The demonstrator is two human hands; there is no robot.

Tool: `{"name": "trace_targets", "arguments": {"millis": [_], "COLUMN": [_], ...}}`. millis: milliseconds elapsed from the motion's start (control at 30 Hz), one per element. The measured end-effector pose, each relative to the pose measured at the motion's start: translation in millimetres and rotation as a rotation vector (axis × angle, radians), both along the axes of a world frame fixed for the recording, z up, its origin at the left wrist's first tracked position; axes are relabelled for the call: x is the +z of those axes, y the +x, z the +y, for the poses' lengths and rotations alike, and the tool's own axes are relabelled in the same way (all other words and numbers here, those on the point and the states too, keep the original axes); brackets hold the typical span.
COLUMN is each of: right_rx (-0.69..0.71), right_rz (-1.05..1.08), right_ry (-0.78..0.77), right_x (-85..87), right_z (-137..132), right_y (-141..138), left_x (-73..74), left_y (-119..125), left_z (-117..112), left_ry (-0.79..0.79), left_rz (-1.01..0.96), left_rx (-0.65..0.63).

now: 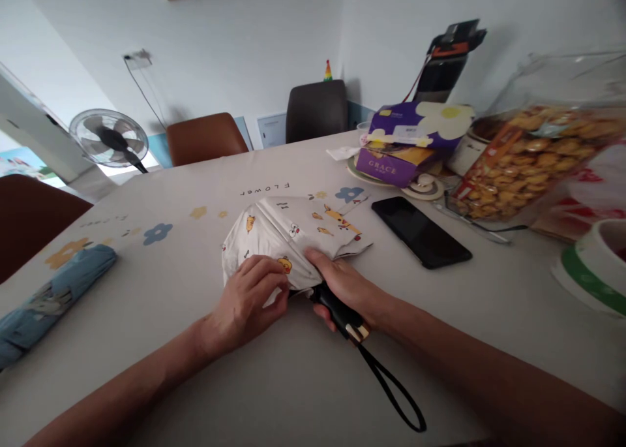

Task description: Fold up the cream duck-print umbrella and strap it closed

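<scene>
A white folding umbrella [267,231] with small cartoon animal prints lies over the table in front of me, collapsed, its fabric loose and bunched. My right hand [345,284] is closed around its black handle and the base of the fabric, thumb on top of the cloth. A black wrist strap [398,388] hangs from the gold-trimmed handle end toward me. At the near left edge of the cloth, my left hand [257,293] has its fingers curled in, pinching the fabric; the fingertips are partly hidden.
A blue folded umbrella [53,303] lies at the left. Right of my hands are a black phone [420,231], glasses [482,230], a purple tissue box [391,163], a clear snack container [538,153] and a white-and-green roll [594,267]. Chairs [208,136] and a fan [110,137] stand beyond the table.
</scene>
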State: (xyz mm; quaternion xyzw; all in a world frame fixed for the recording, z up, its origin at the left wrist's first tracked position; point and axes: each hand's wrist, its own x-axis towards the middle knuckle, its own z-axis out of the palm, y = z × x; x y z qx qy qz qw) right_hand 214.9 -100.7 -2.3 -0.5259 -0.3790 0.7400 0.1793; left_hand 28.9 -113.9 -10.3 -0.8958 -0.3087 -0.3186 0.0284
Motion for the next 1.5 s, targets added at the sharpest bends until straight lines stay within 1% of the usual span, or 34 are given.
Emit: {"name": "trace_targets", "arguments": {"millis": [100, 200, 300, 367, 433, 500, 600, 700, 800, 867, 933, 1000, 1033, 1067, 1133, 1200, 1233, 1300, 1367, 1433, 1500], "right_rx": [0.004, -0.01, -0.011, -0.013, -0.016, -0.008, 0.008, 0.023, 0.067, 0.093, 0.103, 0.1, 0.098, 0.096, 0.088, 0.079, 0.073, 0.067, 0.063, 0.052, 0.043], "right_rz": [0.013, 0.034, 0.039, 0.048, 0.062, 0.064, 0.061, 0.107, 0.141, 0.128, 0.102, 0.072, 0.063, 0.058, 0.046, 0.019, 0.003, -0.021, -0.029, -0.028, -0.026], "right_ry": [0.019, 0.047, 0.043, 0.038, 0.044, 0.049, 0.037, 0.042, 0.053, 0.073, 0.092, 0.103, 0.115, 0.132, 0.178, 0.214, 0.226, 0.244, 0.26, 0.277, 0.304], "right_x": [0.9, 3.5, 5.6, 5.7, 4.6, 2.8, -0.4, -2.6, -3.0, -1.8, 0.5, 3.1, 4.2, 5.0, 5.4, 4.7, 4.2, 3.6, 3.9, 4.8, 5.6], "right_z": [-0.1, -0.7, -1.1, -1.1, -1.0, -0.8, -0.3, 0.8, 1.7, 1.2, -0.2, -2.2, -3.2, -4.2, -5.6, -6.4, -6.6, -6.6, -6.2, -5.7, -5.1], "right_y": [0.1, 0.1, 0.3, 0.7, 1.4, 2.2, 3.6, 5.0, 5.6, 5.3, 4.6, 3.9, 3.5, 3.2, 2.5, 1.8, 1.5, 1.5, 2.2, 3.5, 4.8], "left_x": [8.1, 13.5, 13.7, 11.2, 7.4, 3.6, 0.9, 1.7, 1.4, 0.2, 0.3, 3.5, 6.5, 10.1, 18.4, 25.8, 28.8, 32.8, 35.5, 38.2, 40.9], "left_y": [2.2, 4.9, 6.3, 5.2, 2.4, -1.1, -4.9, -5.9, -5.1, -4.5, -4.6, -5.7, -6.5, -7.3, -8.0, -6.7, -5.1, 0.0, 6.6, 14.1, 21.6], "left_z": [-4.4, -8.0, -10.0, -10.2, -9.3, -7.5, -4.3, -2.2, -2.1, -3.0, -4.2, -5.0, -5.0, -4.5, -1.2, 6.0, 11.1, 23.4, 36.6, 48.5, 57.6], "left_ry": [0.033, 0.053, 0.063, 0.068, 0.088, 0.094, 0.057, 0.001, -0.027, -0.051, -0.127, -0.251, -0.322, -0.394, -0.526, -0.644, -0.695, -0.79, -0.867, -0.901, -0.909], "left_rz": [-0.024, -0.076, -0.134, -0.12, -0.059, 0.04, 0.129, 0.098, 0.077, 0.067, 0.043, -0.027, -0.08, -0.143, -0.297, -0.468, -0.556, -0.707, -0.8, -0.865, -0.92], "left_rx": [0.007, 0.064, 0.128, 0.142, 0.115, 0.044, -0.039, -0.045, -0.05, -0.059, -0.075, -0.059, -0.026, 0.025, 0.176, 0.317, 0.364, 0.41, 0.433, 0.472, 0.484]}}
